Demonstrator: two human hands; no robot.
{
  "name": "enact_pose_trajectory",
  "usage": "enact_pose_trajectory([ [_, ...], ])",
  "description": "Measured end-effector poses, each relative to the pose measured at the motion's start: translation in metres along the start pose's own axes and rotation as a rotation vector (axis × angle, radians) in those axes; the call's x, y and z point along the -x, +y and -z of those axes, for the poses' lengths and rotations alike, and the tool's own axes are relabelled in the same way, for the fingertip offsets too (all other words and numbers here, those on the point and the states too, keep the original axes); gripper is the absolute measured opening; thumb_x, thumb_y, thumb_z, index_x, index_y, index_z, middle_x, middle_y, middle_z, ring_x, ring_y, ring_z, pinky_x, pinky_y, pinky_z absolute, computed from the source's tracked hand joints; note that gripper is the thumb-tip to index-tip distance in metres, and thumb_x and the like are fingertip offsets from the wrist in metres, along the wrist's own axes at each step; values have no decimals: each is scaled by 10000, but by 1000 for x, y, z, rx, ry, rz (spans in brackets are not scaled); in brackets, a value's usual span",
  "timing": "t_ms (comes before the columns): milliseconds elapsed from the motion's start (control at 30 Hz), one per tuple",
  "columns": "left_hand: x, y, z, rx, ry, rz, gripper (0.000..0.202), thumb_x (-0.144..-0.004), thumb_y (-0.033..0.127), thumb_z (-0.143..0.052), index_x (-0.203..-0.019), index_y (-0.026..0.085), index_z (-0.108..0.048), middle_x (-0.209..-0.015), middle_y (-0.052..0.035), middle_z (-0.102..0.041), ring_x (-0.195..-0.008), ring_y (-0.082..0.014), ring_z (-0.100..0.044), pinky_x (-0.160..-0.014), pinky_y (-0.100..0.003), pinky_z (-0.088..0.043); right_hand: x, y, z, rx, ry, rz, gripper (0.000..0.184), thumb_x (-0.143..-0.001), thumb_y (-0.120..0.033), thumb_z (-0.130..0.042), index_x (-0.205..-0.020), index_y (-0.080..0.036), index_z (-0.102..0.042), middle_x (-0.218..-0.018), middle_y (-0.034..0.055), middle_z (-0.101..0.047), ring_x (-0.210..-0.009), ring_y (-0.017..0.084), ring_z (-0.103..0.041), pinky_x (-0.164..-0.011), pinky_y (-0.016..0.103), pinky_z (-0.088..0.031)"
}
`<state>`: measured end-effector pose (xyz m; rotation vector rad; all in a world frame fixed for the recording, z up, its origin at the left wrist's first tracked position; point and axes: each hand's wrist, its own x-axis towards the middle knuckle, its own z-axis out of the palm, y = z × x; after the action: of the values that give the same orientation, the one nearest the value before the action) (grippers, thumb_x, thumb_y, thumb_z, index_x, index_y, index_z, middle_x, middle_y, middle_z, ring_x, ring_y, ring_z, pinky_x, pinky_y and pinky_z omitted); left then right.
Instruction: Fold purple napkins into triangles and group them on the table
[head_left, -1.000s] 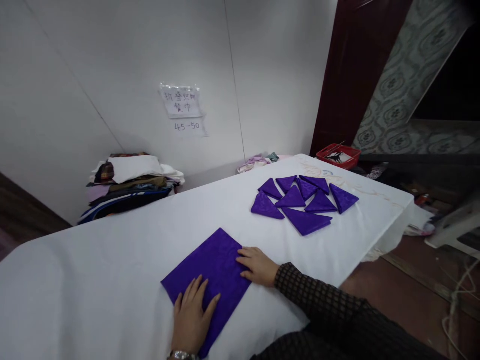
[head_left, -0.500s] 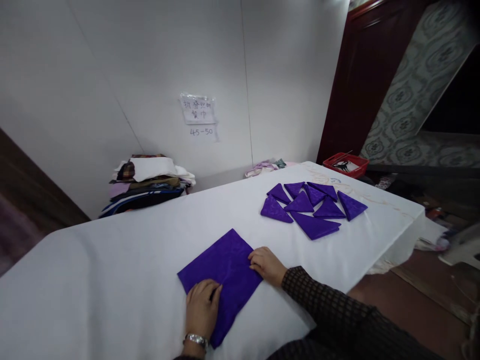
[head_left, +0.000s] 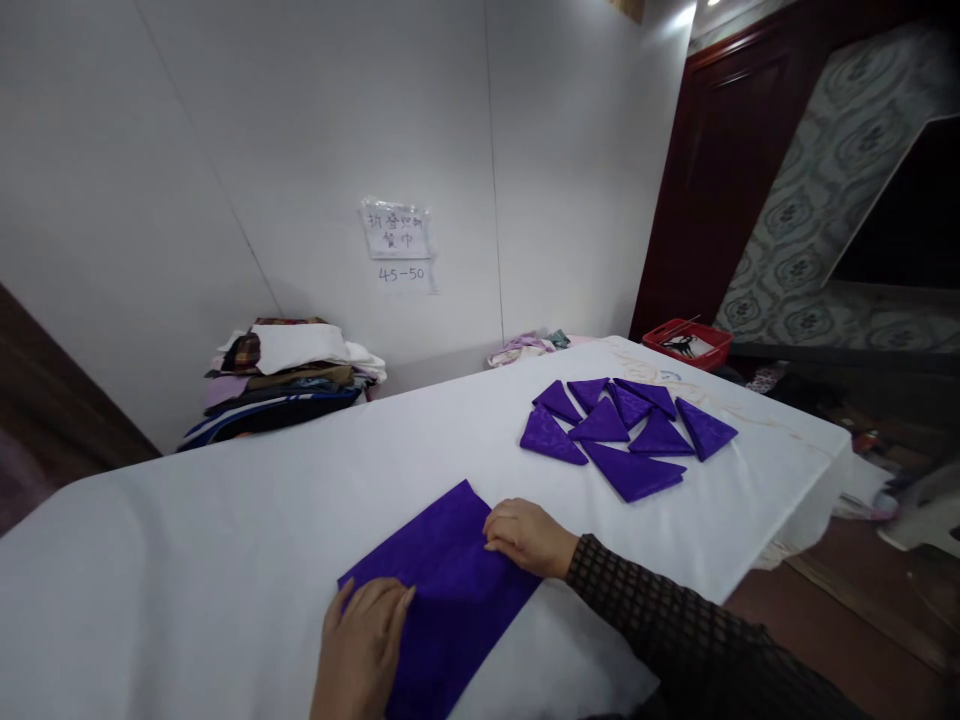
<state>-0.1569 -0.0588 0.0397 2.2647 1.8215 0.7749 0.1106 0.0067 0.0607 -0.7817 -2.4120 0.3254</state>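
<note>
A purple square cloth (head_left: 442, 590) lies flat on the white table (head_left: 225, 540) right in front of me. My left hand (head_left: 360, 650) rests palm down on its near left corner, fingers together and stretched out. My right hand (head_left: 529, 535) presses on the cloth's right edge with fingers curled down onto the fabric. Neither hand lifts the cloth. Farther right on the table lie several purple cloths folded into triangles (head_left: 626, 430), laid close together.
A stack of folded fabrics (head_left: 281, 375) sits at the table's far left by the white wall. A small heap of pale cloth (head_left: 525, 347) lies at the far edge. A red basket (head_left: 690, 343) stands beyond the far right corner. A paper label (head_left: 397, 232) is taped to the wall.
My left hand has slid toward the cloth's near left corner and flattened out. My right hand stays on the right edge. The view has shifted slightly.
</note>
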Motion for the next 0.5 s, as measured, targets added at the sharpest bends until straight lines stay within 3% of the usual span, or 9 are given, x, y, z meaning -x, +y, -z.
enact_pose_trajectory([
  [133, -23, 10, 31, 71, 59, 0, 361, -794, 512, -377, -693, 293, -645, -830, -23, -702, -838, -237, -618, -995, -430, -357, -16, -10, 22, -60, 38, 24, 191, -926, -314, -437, -840, -206, -570, -902, 44, -652, -882, 157, -576, -849, 305, -416],
  [300, -38, 32, 66, 192, 150, 68, 381, -790, 570, -380, -644, 279, -579, -748, -27, -645, -726, -216, -585, -689, -315, -478, -34, -22, 42, -232, -30, -87, 171, -905, -291, -467, -792, -195, -552, -771, 7, -595, -710, 128, -536, -676, 252, -419],
  [433, -22, 44, 84, 387, 0, 159, 385, -806, 566, -418, -688, 240, -587, -695, 4, -616, -639, -168, -556, -567, -243, -456, -33, -26, 48, -628, -21, -252, 155, -873, -290, -508, -775, -177, -547, -722, -23, -551, -648, 92, -487, -614, 215, -389],
  [500, -14, 46, 89, 466, -84, 208, 392, -800, 566, -449, -688, 221, -599, -670, 15, -615, -616, -155, -554, -542, -225, -450, -31, -24, 48, -833, -130, -325, 176, -847, -318, -548, -757, -166, -552, -675, -38, -521, -595, 75, -446, -569, 198, -366],
])
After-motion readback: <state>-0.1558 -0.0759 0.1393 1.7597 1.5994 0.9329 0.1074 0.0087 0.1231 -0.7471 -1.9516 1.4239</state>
